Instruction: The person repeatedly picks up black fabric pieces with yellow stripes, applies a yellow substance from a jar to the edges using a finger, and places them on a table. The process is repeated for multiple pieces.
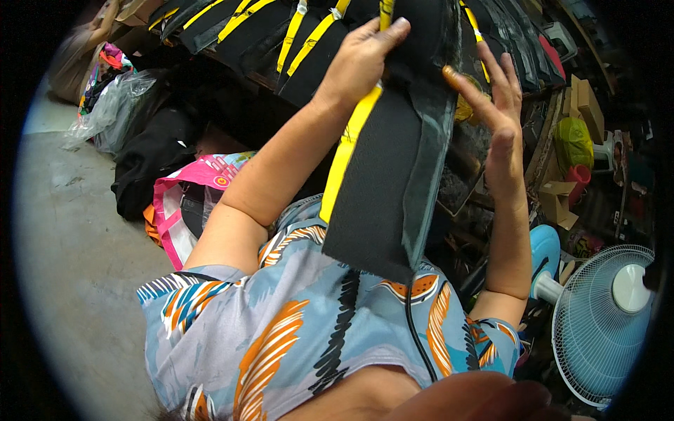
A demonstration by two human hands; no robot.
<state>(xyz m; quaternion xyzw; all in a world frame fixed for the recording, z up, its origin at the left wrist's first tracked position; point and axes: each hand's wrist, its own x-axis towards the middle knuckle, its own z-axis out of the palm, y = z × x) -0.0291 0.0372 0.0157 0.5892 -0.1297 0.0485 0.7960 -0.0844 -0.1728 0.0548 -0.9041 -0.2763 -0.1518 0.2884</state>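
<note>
A long black fabric-like panel (pixel 372 175) hangs in front of my chest, with a bright yellow strip (pixel 344 154) along its left edge and a dark grey, smoother band (pixel 426 168) along its right side. Near its upper part, my left hand (pixel 365 59) is closed around the yellow-edged side. Beside the panel's right edge is my right hand (pixel 495 116), fingers spread and holding nothing. One of its fingertips carries an amber-brown smear. Behind this hand sits a yellowish thing (pixel 467 109), mostly hidden, so its kind is unclear.
Several similar black panels (pixel 312 45) with yellow strips lie in a row at the far side. A white and blue fan (pixel 604 323) stands at right, below cardboard boxes (pixel 588 109) and a yellow bag (pixel 576 140). Plastic bags (pixel 116 105) and a pink bag (pixel 168 203) rest at left.
</note>
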